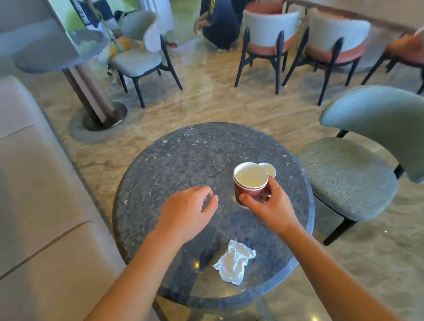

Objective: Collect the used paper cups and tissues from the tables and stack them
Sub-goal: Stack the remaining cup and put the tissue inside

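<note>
Over a speckled round stone surface [192,157], the right grip [265,204] is clasping nested red paper cups [251,182] low on their wall, likely light and crushable, while the left grip [187,210] is hovering empty alongside, crumpled white tissue [233,262] lying behind both.

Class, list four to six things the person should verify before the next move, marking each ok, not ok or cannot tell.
1. Grip: right hand holds the red cup: ok.
2. Spare hand: left hand holds nothing: ok.
3. Inside of red cup looks empty: ok.
4. The other cup behind it gathered: not ok, it stands on the table.
5. The tissue gathered: not ok, it lies near the table's front edge.
6. Whether the other cup is empty: cannot tell.
</note>
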`<act>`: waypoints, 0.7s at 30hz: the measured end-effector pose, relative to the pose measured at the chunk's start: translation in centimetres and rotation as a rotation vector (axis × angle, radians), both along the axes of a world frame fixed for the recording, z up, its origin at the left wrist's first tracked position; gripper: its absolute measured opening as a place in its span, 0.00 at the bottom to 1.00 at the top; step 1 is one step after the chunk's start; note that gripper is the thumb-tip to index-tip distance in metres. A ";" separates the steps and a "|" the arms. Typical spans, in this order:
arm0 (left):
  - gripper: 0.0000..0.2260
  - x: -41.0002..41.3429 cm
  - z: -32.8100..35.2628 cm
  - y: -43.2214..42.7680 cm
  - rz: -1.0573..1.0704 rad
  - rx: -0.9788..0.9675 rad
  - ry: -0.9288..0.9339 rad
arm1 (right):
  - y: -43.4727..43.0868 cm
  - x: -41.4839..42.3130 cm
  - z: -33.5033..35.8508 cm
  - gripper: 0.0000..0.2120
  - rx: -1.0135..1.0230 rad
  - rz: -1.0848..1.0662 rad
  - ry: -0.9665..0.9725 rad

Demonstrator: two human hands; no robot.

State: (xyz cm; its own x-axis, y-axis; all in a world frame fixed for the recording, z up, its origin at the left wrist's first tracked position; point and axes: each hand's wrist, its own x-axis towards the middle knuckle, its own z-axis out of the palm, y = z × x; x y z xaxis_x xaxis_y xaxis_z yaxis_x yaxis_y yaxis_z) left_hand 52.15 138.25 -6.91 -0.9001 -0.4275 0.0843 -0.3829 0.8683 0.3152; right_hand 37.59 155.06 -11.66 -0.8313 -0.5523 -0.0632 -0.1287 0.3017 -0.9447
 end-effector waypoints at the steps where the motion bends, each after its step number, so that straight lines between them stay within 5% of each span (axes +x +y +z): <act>1: 0.12 -0.7 0.5 0.4 -0.010 -0.011 0.016 | 0.6 -0.6 0.7 0.24 -0.010 -0.007 0.011; 21: 0.18 -9.8 -0.9 -0.2 -0.151 -0.214 0.124 | 0.7 -9.0 3.2 0.22 -0.035 -0.005 0.034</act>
State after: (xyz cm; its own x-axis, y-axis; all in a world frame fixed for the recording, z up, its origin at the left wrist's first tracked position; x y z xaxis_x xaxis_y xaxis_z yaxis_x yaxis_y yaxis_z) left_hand 42.33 138.00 -7.80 -0.9296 -0.2498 0.2712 -0.2139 0.9645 0.1551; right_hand 28.60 155.72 -8.45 -0.8354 -0.5494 -0.0153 -0.1598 0.2695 -0.9496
